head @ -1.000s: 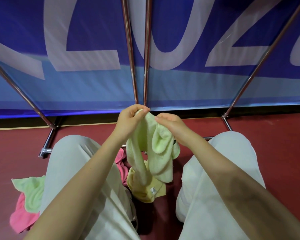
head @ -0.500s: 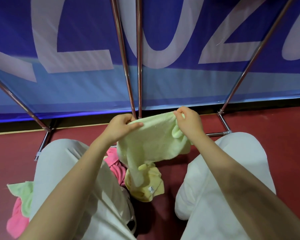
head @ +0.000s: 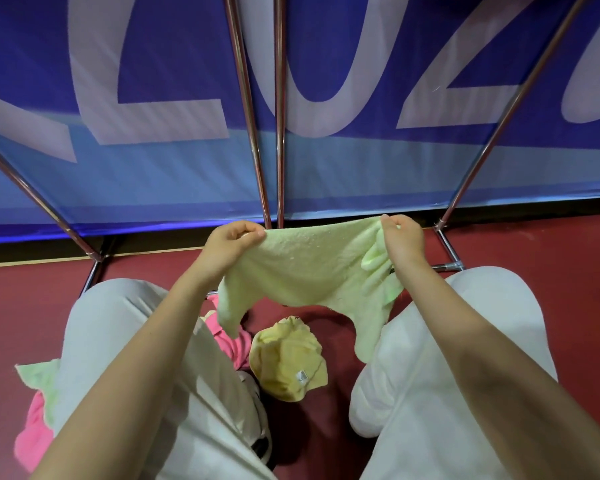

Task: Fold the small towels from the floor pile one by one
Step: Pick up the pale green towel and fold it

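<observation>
Overhead, left hand (head: 231, 241) and right hand (head: 400, 239) pinching one green towel (head: 309, 271), one yellow towel (head: 288, 362) below

Nubby green terry towel (head: 312, 268); behind it glossy metal poles (head: 279, 109), a smooth fabric banner (head: 361, 168); matt red floor (head: 21, 299)

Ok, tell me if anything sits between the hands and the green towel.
Nothing does. The left hand and right hand already pinch the green towel's top corners, holding it stretched in the air above the yellow towel.

Left hand (head: 230, 241) and right hand (head: 400, 241) raised apart, fingers (head: 253, 233) pinching, forearms extended
</observation>
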A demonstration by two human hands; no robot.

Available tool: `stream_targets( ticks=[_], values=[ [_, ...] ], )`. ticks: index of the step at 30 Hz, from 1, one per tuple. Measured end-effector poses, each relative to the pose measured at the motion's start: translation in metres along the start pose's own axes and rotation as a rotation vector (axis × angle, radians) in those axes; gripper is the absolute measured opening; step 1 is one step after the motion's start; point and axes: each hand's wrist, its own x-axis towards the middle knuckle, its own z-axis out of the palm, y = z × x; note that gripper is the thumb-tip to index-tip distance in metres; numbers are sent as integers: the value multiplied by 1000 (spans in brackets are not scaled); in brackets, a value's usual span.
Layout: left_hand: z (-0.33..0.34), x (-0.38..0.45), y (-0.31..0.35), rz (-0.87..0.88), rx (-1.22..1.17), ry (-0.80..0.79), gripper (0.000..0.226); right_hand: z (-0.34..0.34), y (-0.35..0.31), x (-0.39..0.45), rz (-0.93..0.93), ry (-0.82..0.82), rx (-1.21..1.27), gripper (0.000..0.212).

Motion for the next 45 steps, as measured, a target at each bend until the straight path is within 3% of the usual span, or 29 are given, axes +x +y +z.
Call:
stream_targets(
  ticks=[3, 7, 10, 14, 21, 27, 33, 36, 39, 42, 45],
  values=[
    [6, -2, 4, 91, 131, 48, 9, 10, -8, -13, -70, -119, 21, 14],
    [19, -4, 9, 210, 277, -5, 12, 26, -18, -36, -231, -361, -33, 17],
    [28, -3, 14, 290, 319, -36, 20, 40, -19, -49, -304, -568, -56, 24],
    [30, 0, 20, 317, 290, -42, 19, 56, -21, -60, -296, -732, -59, 12],
    [23, 5, 21, 286, 398, -30, 11, 64, -29, -56, -266, -612, -2, 25],
    [9, 10, 8, 176, 463, -34, 33, 56, -25, -37, -281, -421, -73, 21],
    [-6, 12, -3, 107, 451, 35, 32, 36, -16, -14, -188, -241, -62, 17],
    [-3, 12, -7, 58, 348, 64, 30, 30, -10, -13, -181, -254, -87, 22],
    [-3, 13, -9, -59, 0, 109, 22, 25, -8, -17, -173, -305, -81, 18],
    [1, 12, -6, -111, -276, 133, 19, 22, -10, -25, -195, -485, -84, 9],
    [8, 8, -2, -94, -365, 120, 19, 25, -4, -34, -249, -646, -161, 22]
  ],
)
